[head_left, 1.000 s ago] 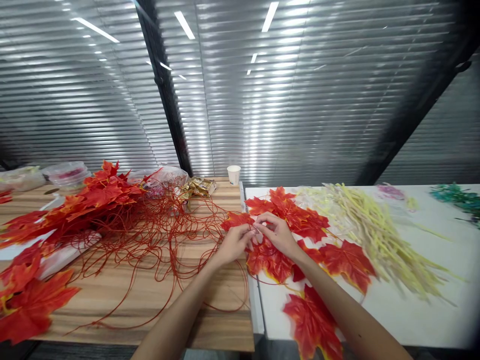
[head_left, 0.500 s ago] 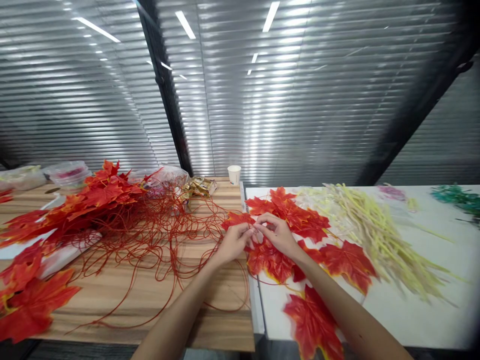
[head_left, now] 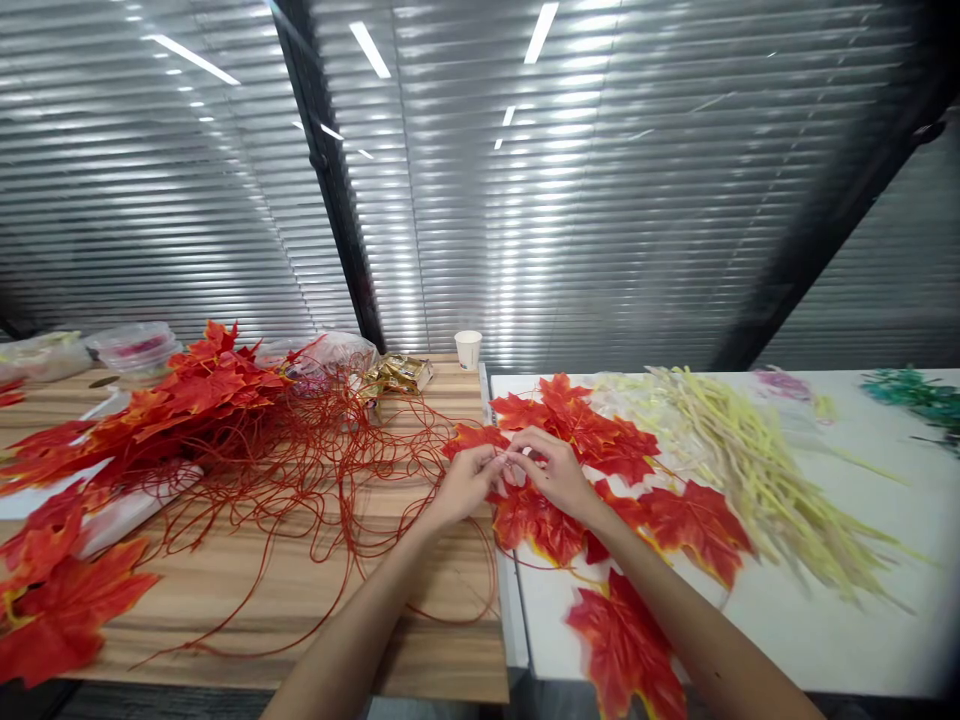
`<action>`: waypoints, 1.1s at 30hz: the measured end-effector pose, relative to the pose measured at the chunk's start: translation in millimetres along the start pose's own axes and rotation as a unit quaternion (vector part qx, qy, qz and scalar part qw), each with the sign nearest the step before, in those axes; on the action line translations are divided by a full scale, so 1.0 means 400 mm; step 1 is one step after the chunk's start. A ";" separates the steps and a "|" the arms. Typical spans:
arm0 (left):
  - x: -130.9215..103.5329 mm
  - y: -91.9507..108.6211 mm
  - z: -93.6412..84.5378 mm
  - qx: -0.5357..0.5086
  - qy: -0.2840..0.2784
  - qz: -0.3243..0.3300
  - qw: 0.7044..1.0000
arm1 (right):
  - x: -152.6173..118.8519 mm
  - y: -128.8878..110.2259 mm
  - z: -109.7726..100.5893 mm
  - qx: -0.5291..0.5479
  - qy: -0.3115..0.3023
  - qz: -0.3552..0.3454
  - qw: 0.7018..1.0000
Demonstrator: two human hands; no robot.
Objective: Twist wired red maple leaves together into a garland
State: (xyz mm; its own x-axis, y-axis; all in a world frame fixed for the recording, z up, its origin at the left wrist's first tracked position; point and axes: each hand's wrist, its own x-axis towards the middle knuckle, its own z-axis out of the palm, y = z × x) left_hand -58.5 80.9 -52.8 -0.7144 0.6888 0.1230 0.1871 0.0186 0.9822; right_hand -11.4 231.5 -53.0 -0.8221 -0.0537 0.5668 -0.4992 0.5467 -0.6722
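My left hand (head_left: 471,482) and my right hand (head_left: 551,468) meet over the seam between two tables, thumbs and fingertips pinched together. Between them is the thin cord of an artificial maple leaf garland, mostly hidden by the fingers. Red maple leaves surround the hands: one leaf (head_left: 474,438) behind the left, a cluster (head_left: 581,420) beyond the right, and another leaf (head_left: 544,522) beneath. Further leaves (head_left: 697,528) lie right of my right wrist, and one (head_left: 628,645) hangs at the near edge under my right forearm.
Tangled red cord (head_left: 349,460) spreads over the wooden table (head_left: 420,660), joined to a leaf pile (head_left: 210,385). A paper cup (head_left: 469,350) and gold wrappers (head_left: 403,372) stand behind. Pale yellow strands (head_left: 757,480) lie on the white table (head_left: 847,640), with green sprigs (head_left: 915,402) at far right.
The fingers of both hands have shifted only slightly at the pinch. Leaves and cord lie as before.
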 end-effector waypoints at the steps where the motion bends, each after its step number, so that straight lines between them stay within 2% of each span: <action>1: 0.000 0.000 0.000 -0.001 0.000 0.001 1.000 | 0.000 0.000 0.000 -0.002 -0.002 -0.002 1.000; 6: 0.003 -0.010 0.001 -0.003 0.003 -0.007 1.000 | -0.001 0.002 -0.001 -0.011 -0.007 -0.008 1.000; 13: 0.005 -0.032 -0.006 0.033 0.007 0.016 0.999 | 0.000 -0.002 -0.001 -0.013 -0.006 -0.016 1.000; 21: 0.004 -0.024 -0.006 0.049 0.014 0.004 0.999 | 0.000 -0.006 -0.002 -0.015 -0.004 -0.013 1.000; 33: 0.008 -0.036 -0.005 -0.002 0.006 -0.027 1.000 | 0.000 -0.001 0.004 -0.014 -0.005 -0.016 1.000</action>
State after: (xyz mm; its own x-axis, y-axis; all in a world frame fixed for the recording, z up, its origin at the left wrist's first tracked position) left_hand -64.6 81.4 -66.3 -0.7316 0.6780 0.0712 0.1447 0.0523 0.9881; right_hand -11.6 229.8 -53.4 -0.8089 -0.0804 0.5824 -0.5174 0.5676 -0.6404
